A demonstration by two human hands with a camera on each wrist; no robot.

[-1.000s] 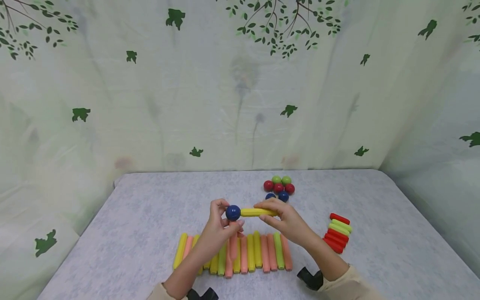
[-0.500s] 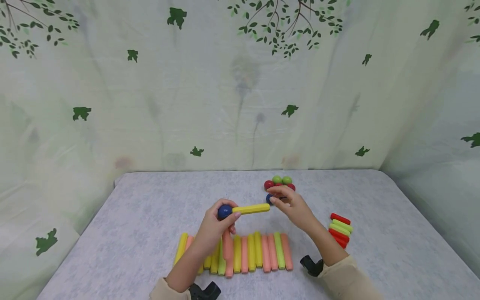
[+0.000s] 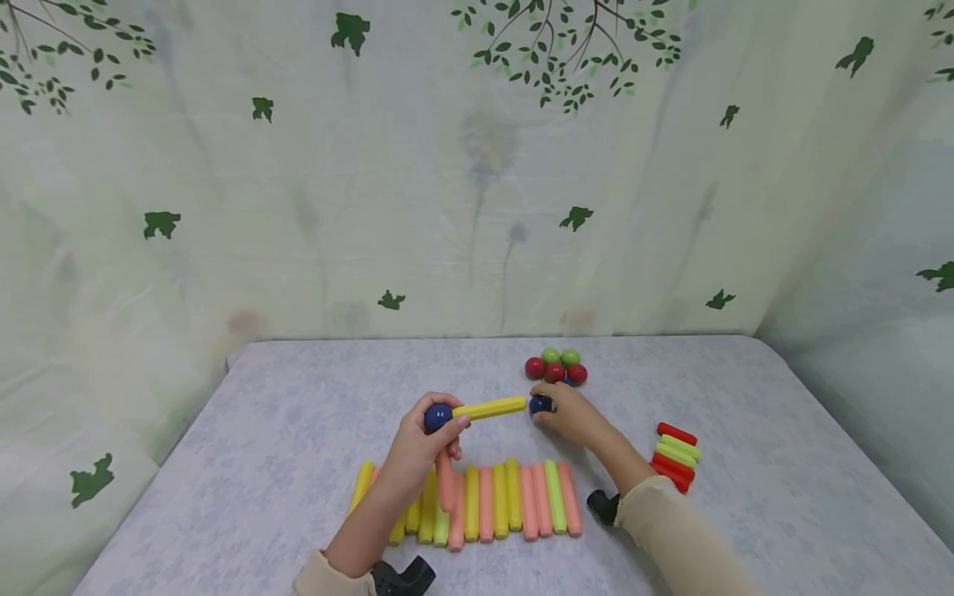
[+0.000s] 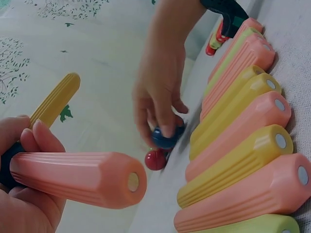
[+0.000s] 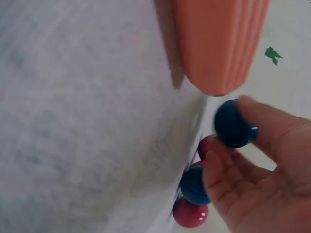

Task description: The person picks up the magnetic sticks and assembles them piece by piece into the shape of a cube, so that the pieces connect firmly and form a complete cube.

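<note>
My left hand (image 3: 417, 439) grips a dark blue ball (image 3: 438, 417) over the row of sticks. A yellow ridged stick (image 3: 492, 407) sticks out from that ball to the right. From the same ball a pink ridged stick (image 4: 77, 178) points down toward me, its end showing a round metal disc. My right hand (image 3: 572, 415) pinches a second blue ball (image 5: 232, 124) between thumb and fingers, just off the yellow stick's free end in the head view. Behind it another blue ball (image 5: 194, 185) stays with the red balls (image 3: 533, 367).
Pink, yellow and light green sticks (image 3: 500, 503) lie side by side in a row in front. Green balls (image 3: 550, 355) sit behind the red ones. Shorter red and green sticks (image 3: 676, 449) lie at the right. A printed curtain (image 3: 417, 207) hangs behind the table.
My right hand let go of the yellow stick, reached back to the balls and brought one blue ball forward. My left hand moved slightly left with the ball and its sticks.
</note>
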